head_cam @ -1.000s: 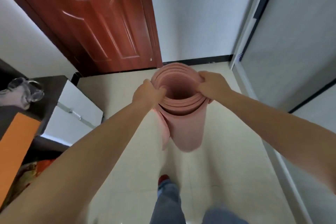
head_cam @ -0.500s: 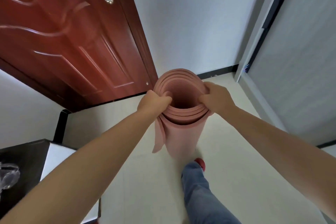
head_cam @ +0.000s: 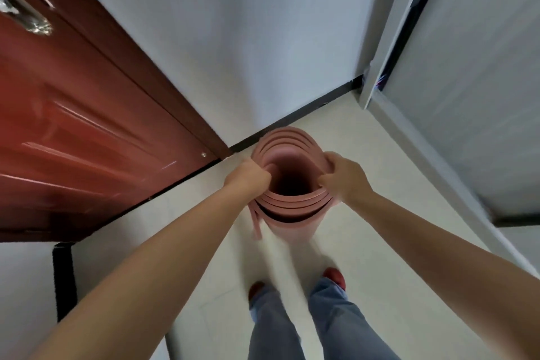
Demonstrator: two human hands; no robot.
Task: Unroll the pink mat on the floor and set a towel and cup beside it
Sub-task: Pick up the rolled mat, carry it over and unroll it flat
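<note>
Both hands (head_cam: pixel 295 178) grip the loosely coiled, upright pink mat (head_cam: pixel 287 207).

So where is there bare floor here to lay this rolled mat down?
Bare floor runs right of the pink mat, up to the grey sliding-door frame, and left toward the red door. It is crowded below the roll, by the feet. Both the left hand and right hand grip its rim.

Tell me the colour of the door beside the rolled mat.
The door is glossy reddish-brown, seen in the head view.
</note>
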